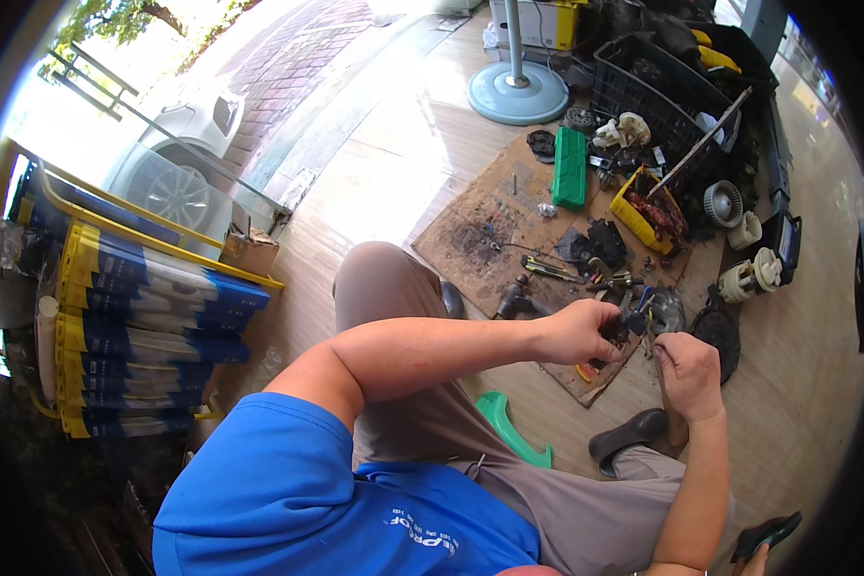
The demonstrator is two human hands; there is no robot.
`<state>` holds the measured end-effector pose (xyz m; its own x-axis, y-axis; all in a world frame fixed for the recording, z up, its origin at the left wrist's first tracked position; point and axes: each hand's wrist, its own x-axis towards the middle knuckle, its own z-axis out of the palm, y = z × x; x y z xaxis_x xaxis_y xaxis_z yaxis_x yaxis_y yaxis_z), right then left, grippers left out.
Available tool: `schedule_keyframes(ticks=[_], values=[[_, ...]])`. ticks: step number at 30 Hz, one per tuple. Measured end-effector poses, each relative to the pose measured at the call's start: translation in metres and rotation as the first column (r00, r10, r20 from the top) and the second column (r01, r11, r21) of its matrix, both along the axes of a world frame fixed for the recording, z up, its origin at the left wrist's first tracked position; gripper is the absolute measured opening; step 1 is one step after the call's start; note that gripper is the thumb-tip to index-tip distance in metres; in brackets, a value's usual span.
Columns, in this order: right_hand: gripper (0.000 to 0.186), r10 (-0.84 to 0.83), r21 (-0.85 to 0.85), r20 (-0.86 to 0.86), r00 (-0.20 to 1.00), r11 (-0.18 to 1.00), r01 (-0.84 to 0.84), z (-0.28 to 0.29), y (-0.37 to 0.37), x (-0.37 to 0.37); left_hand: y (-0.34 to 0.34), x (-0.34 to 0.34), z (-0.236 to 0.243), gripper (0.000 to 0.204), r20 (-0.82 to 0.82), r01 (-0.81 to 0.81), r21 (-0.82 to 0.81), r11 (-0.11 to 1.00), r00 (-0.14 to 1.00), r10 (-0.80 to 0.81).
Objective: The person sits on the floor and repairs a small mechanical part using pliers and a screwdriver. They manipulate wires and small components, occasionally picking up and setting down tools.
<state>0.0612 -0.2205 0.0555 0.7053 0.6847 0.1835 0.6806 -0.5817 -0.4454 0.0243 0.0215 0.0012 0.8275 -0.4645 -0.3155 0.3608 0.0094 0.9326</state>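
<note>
My left hand (pixel 586 331) is closed on a small dark part (pixel 634 322) over the cardboard. Beside it, my right hand (pixel 691 379) pinches something thin and hard to make out at that part. A grey, greasy object (pixel 664 307) lies just beyond, with a black round cover (pixel 715 331) to the right. Hand tools (pixel 552 269), black parts (pixel 600 250) and a dark metal piece (pixel 518 298) lie on the stained cardboard (pixel 461 240).
A green case (pixel 568 168), yellow tray (pixel 648 216), black crate (pixel 619 77) and grey stand base (pixel 516 96) are ahead. A green plastic piece (pixel 514 432) lies beneath me. A yellow rack (pixel 250 278) with blue packs is left. Someone's hand (pixel 754 562) shows bottom right.
</note>
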Motion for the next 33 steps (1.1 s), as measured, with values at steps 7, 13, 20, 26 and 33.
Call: schedule_keyframes(ticks=[7,13,20,26,33], values=[[0.008,0.052,-0.061,0.078,0.996,0.997,-0.047,0.001,0.0,-0.001,0.004,0.0,0.019,0.046,0.272,-0.126,0.498,0.858,0.962,-0.016],[0.006,0.035,-0.025,0.028,0.999,0.999,-0.034,0.003,0.001,-0.001,0.013,0.011,-0.002,0.044,0.357,-0.474,0.412,0.778,0.87,0.34],[0.007,-0.021,0.026,-0.029,0.999,0.999,0.022,-0.006,-0.002,-0.002,0.028,0.03,0.024,0.025,-0.202,-0.647,-0.249,0.721,0.763,0.614],[0.011,-0.124,0.062,-0.115,0.986,0.989,0.131,-0.007,-0.003,0.008,0.03,0.036,0.03,0.02,-0.285,-0.641,-0.367,0.674,0.768,0.574],[0.01,-0.152,0.058,-0.098,0.984,0.986,0.158,-0.03,-0.016,0.021,0.031,0.037,0.035,0.02,-0.312,-0.642,-0.433,0.633,0.765,0.563]])
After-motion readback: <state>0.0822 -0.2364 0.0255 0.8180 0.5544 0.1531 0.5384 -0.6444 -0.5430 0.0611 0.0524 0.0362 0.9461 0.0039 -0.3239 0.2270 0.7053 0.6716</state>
